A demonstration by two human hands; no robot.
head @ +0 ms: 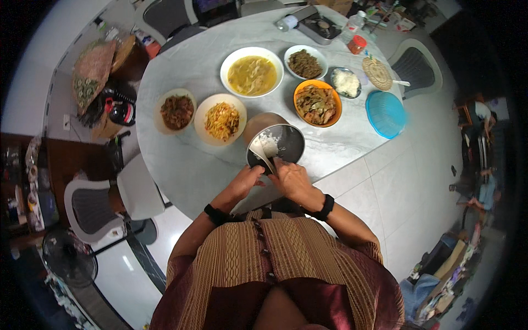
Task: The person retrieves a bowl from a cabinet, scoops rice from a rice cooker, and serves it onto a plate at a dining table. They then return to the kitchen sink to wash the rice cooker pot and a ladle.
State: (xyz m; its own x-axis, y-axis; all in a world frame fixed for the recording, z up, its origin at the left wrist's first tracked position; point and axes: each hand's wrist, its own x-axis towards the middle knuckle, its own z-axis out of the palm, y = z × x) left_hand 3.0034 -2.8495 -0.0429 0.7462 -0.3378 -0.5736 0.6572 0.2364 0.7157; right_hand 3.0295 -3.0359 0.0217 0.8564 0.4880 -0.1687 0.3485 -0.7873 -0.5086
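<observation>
My left hand (244,181) grips the near rim of a metal rice pot (293,142), which is tilted so that its mouth faces me. In my right hand (293,179) is a pale rice paddle (259,152), its blade inside the pot. Some cooked white rice (269,146) sits in the bottom of the pot, with grains stuck to the wall. Just beyond the pot to the left is a cream bowl of shredded vegetables (222,121). An orange bowl of a cooked meat dish (317,103) stands to the right.
The marble-patterned table (185,165) also holds a large soup bowl (251,72), a bowl of dark stew (176,110), a dish of dark greens (305,62) and a small bowl of rice (346,83). A blue plastic cover (385,114) lies near the right edge. Chairs (136,187) surround the table.
</observation>
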